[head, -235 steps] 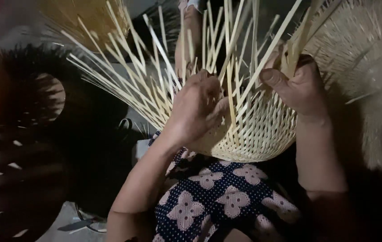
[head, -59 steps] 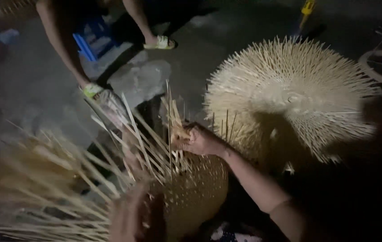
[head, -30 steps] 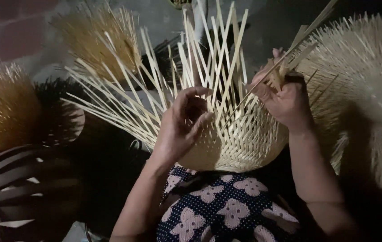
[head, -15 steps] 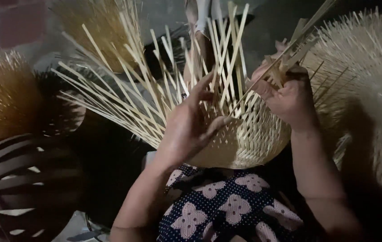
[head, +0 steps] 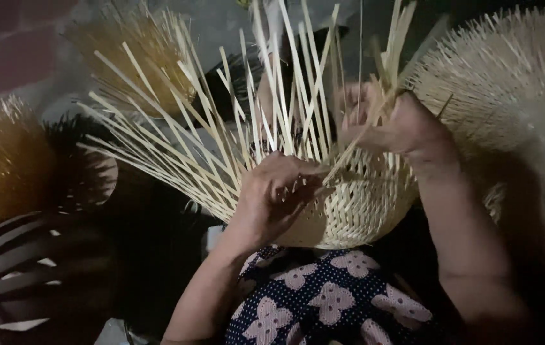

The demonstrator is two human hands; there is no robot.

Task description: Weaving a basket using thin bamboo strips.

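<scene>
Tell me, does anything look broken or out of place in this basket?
Nothing stands out. The half-woven bamboo basket looks intact; its loose strips fan out unwoven, as unfinished work does. The left hand and right hand grip strips at the rim.

The floor (head: 221, 25) was grey and showed only in a small patch at twelve o'clock. A brown spiky basket (head: 135, 54) sat on it at eleven o'clock. Another golden spiky basket (head: 1, 160) sat at nine o'clock. A big pale basket full of poking sticks (head: 521, 108) sat at two o'clock. A dark striped basket (head: 23, 275) sat at eight o'clock. A red brick wall (head: 10, 45) stood at ten o'clock, next to the floor.
</scene>
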